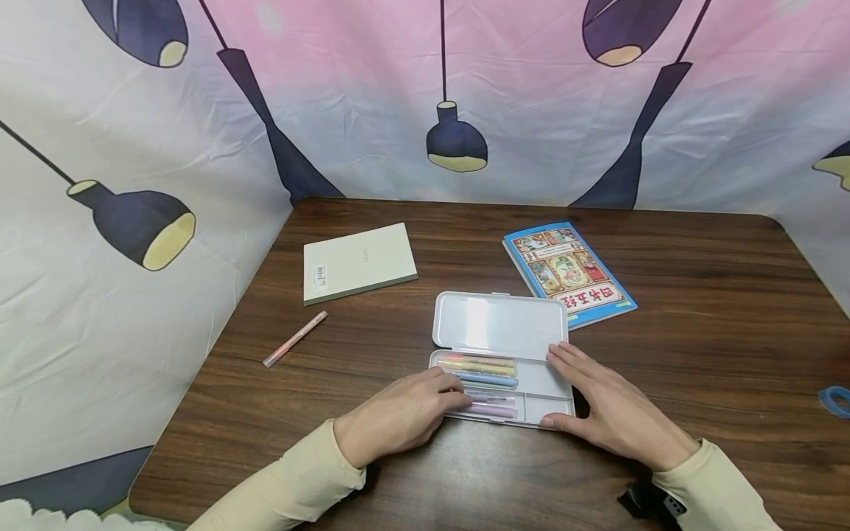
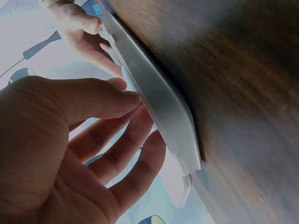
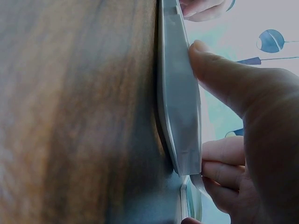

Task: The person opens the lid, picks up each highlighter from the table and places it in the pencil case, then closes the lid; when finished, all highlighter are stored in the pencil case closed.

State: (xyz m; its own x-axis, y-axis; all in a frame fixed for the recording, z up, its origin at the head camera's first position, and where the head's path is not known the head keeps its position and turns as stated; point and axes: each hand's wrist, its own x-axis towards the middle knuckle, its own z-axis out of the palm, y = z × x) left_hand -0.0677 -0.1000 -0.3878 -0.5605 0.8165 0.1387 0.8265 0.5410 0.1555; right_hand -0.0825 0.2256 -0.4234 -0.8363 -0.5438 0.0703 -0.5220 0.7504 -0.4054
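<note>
A white pencil case [image 1: 499,324] lies with its lid folded back. Its left compartments hold several pens, yellow, blue [image 1: 488,380] and purple [image 1: 493,410]. My left hand [image 1: 408,409] reaches over the left end of the case, thumb and fingertips pinching at the end of a pen in the near compartment. In the left wrist view the case wall [image 2: 163,102] hides most of what that hand [image 2: 88,140] pinches. My right hand [image 1: 614,405] holds the right end of the case, thumb [image 3: 215,74] on the near edge and fingers toward the hinge.
A pink pen [image 1: 295,339] lies on the wooden table [image 1: 226,435] to the left. Behind it is a pale green book [image 1: 358,262]. A blue-bordered picture book [image 1: 567,269] lies behind the case, partly under its lid. A blue tape ring [image 1: 834,402] sits far right.
</note>
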